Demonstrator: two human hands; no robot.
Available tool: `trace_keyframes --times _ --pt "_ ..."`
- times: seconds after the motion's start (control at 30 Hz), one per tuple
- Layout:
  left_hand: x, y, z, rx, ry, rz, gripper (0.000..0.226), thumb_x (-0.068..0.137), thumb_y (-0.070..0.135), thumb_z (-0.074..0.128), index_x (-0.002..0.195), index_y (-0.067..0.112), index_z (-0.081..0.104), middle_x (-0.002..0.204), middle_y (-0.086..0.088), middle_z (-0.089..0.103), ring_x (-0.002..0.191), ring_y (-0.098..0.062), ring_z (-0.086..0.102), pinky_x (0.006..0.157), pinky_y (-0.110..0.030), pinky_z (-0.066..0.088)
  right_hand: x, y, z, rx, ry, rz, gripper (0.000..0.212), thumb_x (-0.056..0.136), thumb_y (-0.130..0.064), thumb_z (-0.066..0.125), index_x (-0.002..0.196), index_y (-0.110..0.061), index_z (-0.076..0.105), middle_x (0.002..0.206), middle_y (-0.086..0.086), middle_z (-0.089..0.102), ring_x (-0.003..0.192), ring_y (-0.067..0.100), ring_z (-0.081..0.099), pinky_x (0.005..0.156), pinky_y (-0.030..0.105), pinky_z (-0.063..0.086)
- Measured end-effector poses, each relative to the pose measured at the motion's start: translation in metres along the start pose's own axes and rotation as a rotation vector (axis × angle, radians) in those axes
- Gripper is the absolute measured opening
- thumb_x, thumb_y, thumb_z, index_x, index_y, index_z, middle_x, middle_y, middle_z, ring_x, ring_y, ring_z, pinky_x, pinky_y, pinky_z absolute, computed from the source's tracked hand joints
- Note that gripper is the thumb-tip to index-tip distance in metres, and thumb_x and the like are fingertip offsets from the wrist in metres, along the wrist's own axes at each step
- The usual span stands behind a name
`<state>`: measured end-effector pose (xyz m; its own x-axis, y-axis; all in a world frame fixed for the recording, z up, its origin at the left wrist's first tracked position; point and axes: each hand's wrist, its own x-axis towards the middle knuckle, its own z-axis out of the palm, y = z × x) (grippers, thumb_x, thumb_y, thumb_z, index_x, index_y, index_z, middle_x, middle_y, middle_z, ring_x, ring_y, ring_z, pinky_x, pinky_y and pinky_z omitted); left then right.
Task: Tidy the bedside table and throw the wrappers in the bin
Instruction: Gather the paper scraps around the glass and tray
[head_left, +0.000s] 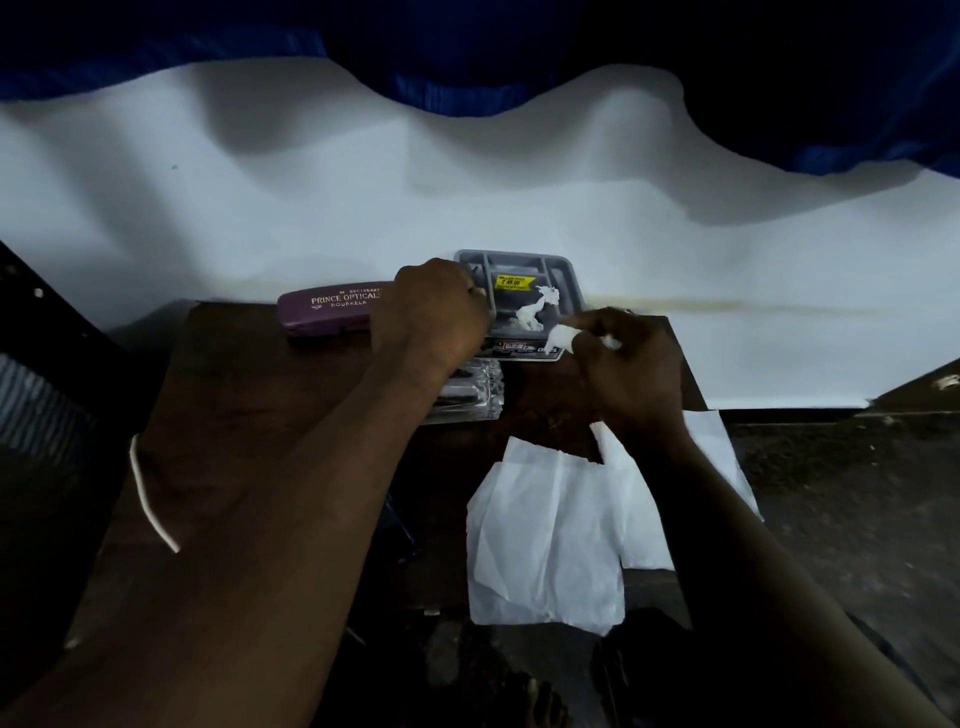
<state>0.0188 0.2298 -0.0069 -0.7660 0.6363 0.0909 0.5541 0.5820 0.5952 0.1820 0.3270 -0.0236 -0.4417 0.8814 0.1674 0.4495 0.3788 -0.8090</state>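
Note:
On the dark wooden bedside table (249, 374), a grey divided tray (563, 270) with a yellow price sticker stands at the far edge. My left hand (434, 312) is curled at the tray's left rim; whether it grips the rim cannot be told. My right hand (623, 364) pinches a small crumpled white wrapper (563, 338) just right of the tray. Another crumpled white scrap (535, 312) lies inside the tray. A white plastic bag (545, 535) lies on the table's near part, under my right forearm.
A purple spectacle case (327, 314) lies left of the tray. Clear plastic packaging (467, 392) sits under my left wrist, and a printed packet (524, 349) lies in front of the tray. A white sheet (363, 197) covers the bed behind. Dark floor lies to the right.

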Motion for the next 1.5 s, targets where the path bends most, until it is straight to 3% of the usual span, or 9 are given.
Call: trace_keyframes --times 0.3,0.4,0.67,0.8,1.0,1.1,1.23,1.33,1.5 --pt "0.008 -0.013 -0.003 -0.270 0.037 -0.111 0.028 0.101 0.026 0.052 0.103 0.010 0.074 0.105 -0.008 0.075 0.091 -0.026 0.064 0.078 -0.031 0.046 0.013 -0.002 0.009 0.174 0.040 0.191 0.037 0.082 -0.030 0.064 0.053 -0.010 0.056 0.045 0.001 0.050 0.048 0.018 0.045 0.058 0.036 0.037" --pt "0.015 -0.022 -0.008 -0.502 0.058 -0.261 0.032 0.094 0.029 0.053 0.093 0.007 0.076 0.099 -0.010 0.076 0.095 -0.032 0.068 0.088 -0.040 0.055 0.016 -0.007 0.013 0.157 0.101 0.190 0.027 0.072 -0.036 0.069 0.061 -0.014 0.059 0.053 0.002 0.056 0.055 0.020 0.051 0.061 0.050 0.050" --pt "0.006 -0.028 -0.012 -0.513 0.056 -0.243 0.015 0.084 0.032 0.063 0.079 0.020 0.069 0.078 0.000 0.074 0.077 -0.029 0.072 0.077 -0.045 0.060 0.027 -0.008 0.013 -0.216 0.177 -0.019 0.034 0.083 -0.049 0.078 0.110 -0.030 0.071 0.077 -0.004 0.072 0.077 0.017 0.069 0.072 0.029 0.049" --pt "0.005 -0.028 -0.013 -0.534 0.039 -0.244 0.019 0.075 0.036 0.061 0.082 0.022 0.072 0.080 0.001 0.075 0.077 -0.029 0.073 0.078 -0.046 0.061 0.028 -0.007 0.022 -0.421 0.145 -0.087 0.038 0.084 -0.055 0.074 0.116 -0.035 0.075 0.100 0.002 0.079 0.096 0.027 0.074 0.082 0.034 0.058" --pt "0.006 -0.029 -0.011 -0.515 0.018 -0.219 0.015 0.081 0.033 0.065 0.085 0.022 0.073 0.084 0.002 0.075 0.080 -0.025 0.072 0.081 -0.043 0.060 0.030 -0.003 0.033 -0.487 0.232 -0.176 0.025 0.091 -0.037 0.062 0.108 -0.032 0.079 0.100 0.004 0.076 0.089 0.034 0.072 0.076 0.035 0.055" --pt "0.007 -0.032 -0.008 -0.508 0.017 -0.205 0.011 0.087 0.031 0.068 0.088 0.022 0.073 0.090 0.003 0.076 0.080 -0.021 0.071 0.081 -0.038 0.059 0.029 -0.004 0.029 -0.345 0.287 -0.162 0.021 0.089 -0.035 0.062 0.100 -0.028 0.079 0.094 0.001 0.074 0.084 0.027 0.071 0.072 0.032 0.052" --pt "0.008 -0.031 -0.006 -0.495 0.023 -0.170 0.010 0.089 0.032 0.070 0.087 0.022 0.073 0.090 0.005 0.075 0.078 -0.018 0.070 0.077 -0.033 0.055 0.036 -0.008 0.016 0.145 0.304 0.149 0.010 0.084 -0.025 0.066 0.085 -0.018 0.073 0.079 -0.002 0.075 0.074 0.022 0.068 0.075 0.036 0.056" --pt "0.010 -0.028 -0.005 -0.473 0.040 -0.126 0.007 0.088 0.028 0.070 0.084 0.024 0.074 0.084 0.011 0.075 0.072 -0.015 0.068 0.073 -0.028 0.052 0.037 -0.017 0.002 0.677 0.290 0.333 0.015 0.085 -0.004 0.060 0.071 -0.009 0.065 0.060 0.003 0.069 0.048 0.025 0.052 0.050 0.029 0.041" --pt "0.009 -0.025 -0.001 -0.436 0.018 -0.076 0.008 0.089 0.024 0.071 0.083 0.024 0.077 0.065 0.019 0.066 0.060 -0.015 0.067 0.064 -0.025 0.050 0.040 -0.010 -0.011 1.029 0.163 0.390 0.018 0.088 -0.002 0.054 0.071 -0.009 0.056 0.071 0.008 0.064 0.049 0.019 0.049 0.046 0.021 0.034"
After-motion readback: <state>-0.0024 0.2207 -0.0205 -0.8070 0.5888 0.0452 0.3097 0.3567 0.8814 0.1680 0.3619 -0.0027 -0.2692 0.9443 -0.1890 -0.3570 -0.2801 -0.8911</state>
